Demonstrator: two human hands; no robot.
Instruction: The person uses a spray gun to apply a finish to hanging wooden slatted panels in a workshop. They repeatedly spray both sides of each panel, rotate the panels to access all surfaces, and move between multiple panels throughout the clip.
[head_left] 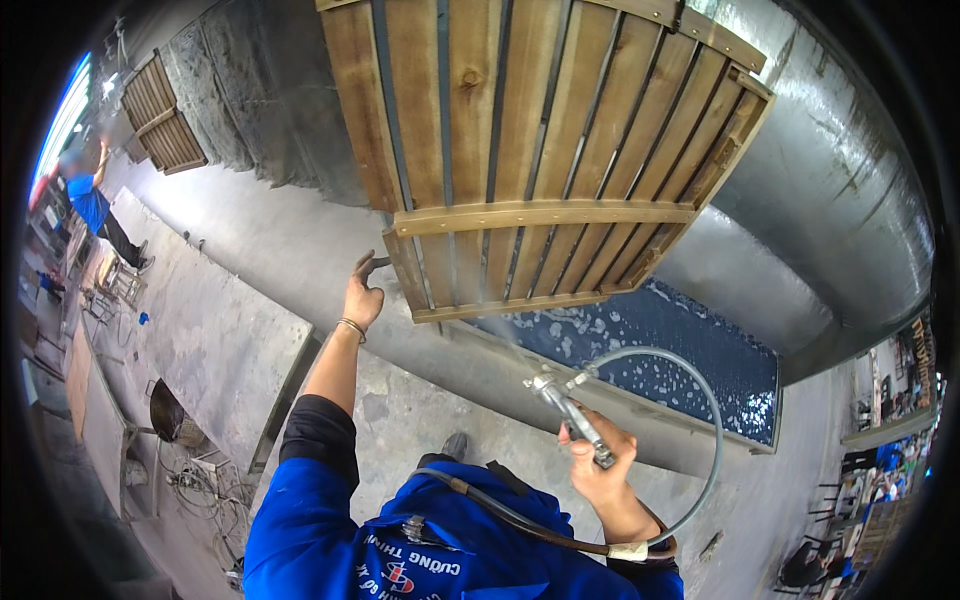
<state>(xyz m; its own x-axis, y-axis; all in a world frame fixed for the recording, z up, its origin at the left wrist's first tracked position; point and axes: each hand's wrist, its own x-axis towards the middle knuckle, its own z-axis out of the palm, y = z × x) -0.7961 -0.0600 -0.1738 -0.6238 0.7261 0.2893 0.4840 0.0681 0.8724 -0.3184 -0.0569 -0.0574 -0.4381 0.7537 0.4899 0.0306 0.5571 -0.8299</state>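
A slatted wooden panel (540, 150) hangs upright in front of me, its slats golden brown with darker gaps. My left hand (362, 295) reaches up to its lower left corner, fingers at the edge of the frame. My right hand (598, 455) grips a metal spray gun (562, 400) below the panel, nozzle aimed up at the bottom rail, a faint mist showing there. A grey hose (700, 440) loops from the gun round to my right wrist and across my blue jacket.
A water trough with foam (680, 360) lies below the panel, against a curved metal booth wall (830, 170). Another slatted panel (160, 115) hangs far left, near a person in blue (92, 200). Cables and a bucket (170, 415) sit on the concrete floor at left.
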